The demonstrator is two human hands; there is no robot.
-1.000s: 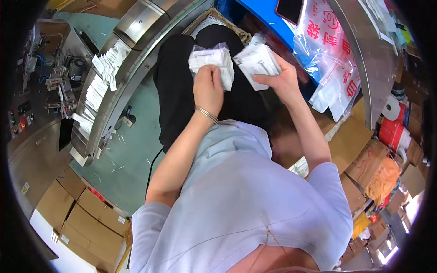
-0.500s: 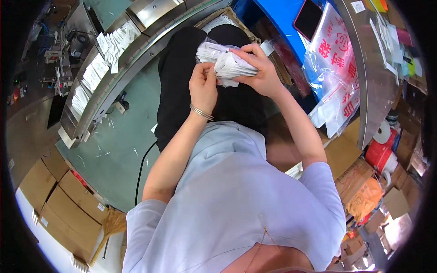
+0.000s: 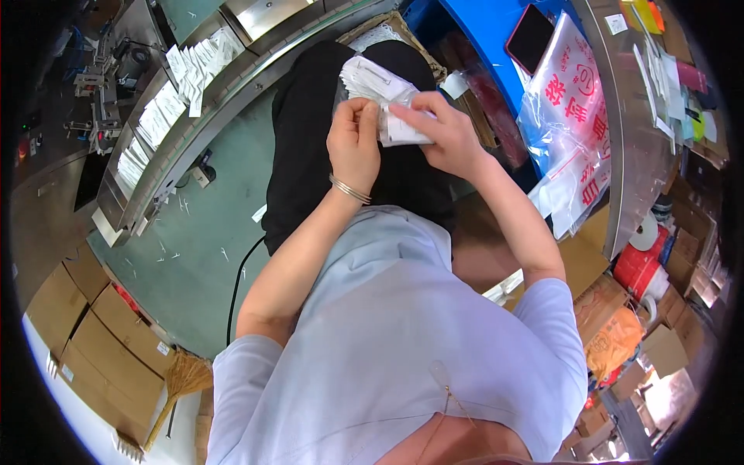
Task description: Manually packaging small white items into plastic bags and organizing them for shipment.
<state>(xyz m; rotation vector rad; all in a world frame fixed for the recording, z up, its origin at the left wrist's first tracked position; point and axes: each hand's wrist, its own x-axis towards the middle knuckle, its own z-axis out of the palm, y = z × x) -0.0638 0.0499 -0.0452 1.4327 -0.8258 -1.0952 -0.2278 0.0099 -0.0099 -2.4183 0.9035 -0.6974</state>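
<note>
- Left hand (image 3: 355, 139) pinches the near edge of a bundle of white packets (image 3: 376, 80)
- Right hand (image 3: 449, 133) grasps the right end of this bundle, its index finger lying over the top
- The bundle is above the lap (image 3: 302, 151), between the two hands; clear film (image 3: 339, 94) seems to show at its left side
- Step in hand, I judge — arranging the packets within the film
- Next move calls for steady left pinch and gentle right pressure — the packets look loose

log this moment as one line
left hand: holding white packets; right hand: holding same packets; packets: bundled, above lap; phone: beside red-printed bag
</note>
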